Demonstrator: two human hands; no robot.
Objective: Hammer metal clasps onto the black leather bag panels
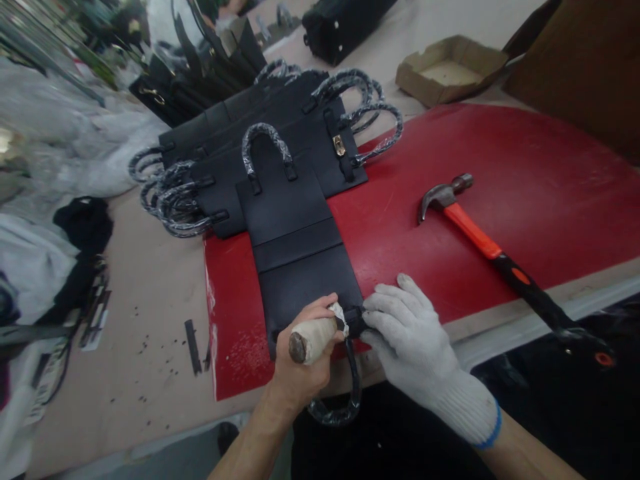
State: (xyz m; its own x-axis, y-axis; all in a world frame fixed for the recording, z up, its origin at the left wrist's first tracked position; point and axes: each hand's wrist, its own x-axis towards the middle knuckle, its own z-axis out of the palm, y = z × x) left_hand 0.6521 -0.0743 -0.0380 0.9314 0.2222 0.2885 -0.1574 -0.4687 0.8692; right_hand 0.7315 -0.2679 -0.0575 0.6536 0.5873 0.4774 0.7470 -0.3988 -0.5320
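Note:
In the head view my bare left hand (pixel 306 353) is closed round a tool with a white-wrapped handle (pixel 316 339); its working end is hidden by my fingers. The tool stands over the lower right corner of a black leather bag panel (pixel 303 230). My right hand (pixel 417 343), in a white knitted glove, has its fingertips and thumb on a short black leather tab (pixel 355 320) at that corner. A plastic-wrapped bag handle (pixel 356 383) hangs below the tab, past the table edge. Another wrapped handle (pixel 263 137) arches from the panel's far end.
A claw hammer (pixel 475 230) lies on the red mat (pixel 540 167) to the right. More black bag panels (pixel 293 137) with wrapped handles are piled beyond. A shallow cardboard box (pixel 450 70) sits at the back right. Dark scraps (pixel 193 347) lie on the left.

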